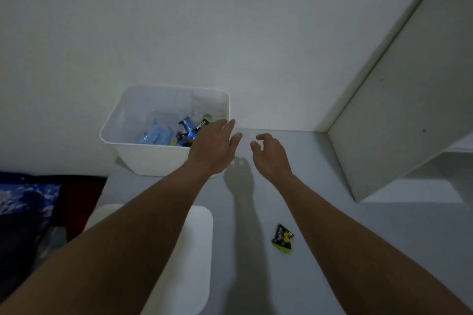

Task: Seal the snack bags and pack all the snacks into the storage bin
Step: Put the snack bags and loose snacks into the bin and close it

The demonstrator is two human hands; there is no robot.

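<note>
A white storage bin (pixel 143 156) stands at the back left of the grey table, against the wall. Inside it lie several snack packs (pixel 176 133), mostly blue, one black with green. My left hand (pixel 213 147) hovers over the bin's right front corner, fingers spread and holding nothing. My right hand (pixel 271 155) floats just right of it above the table, fingers loosely curled and empty. One small black and green snack packet (pixel 282 238) lies alone on the table, near my right forearm.
A white lid (pixel 194 258) lies flat on the table in front of the bin, partly under my left forearm. A white shelf unit (pixel 409 135) rises on the right. Dark blue bedding (pixel 25 202) sits beyond the table's left edge.
</note>
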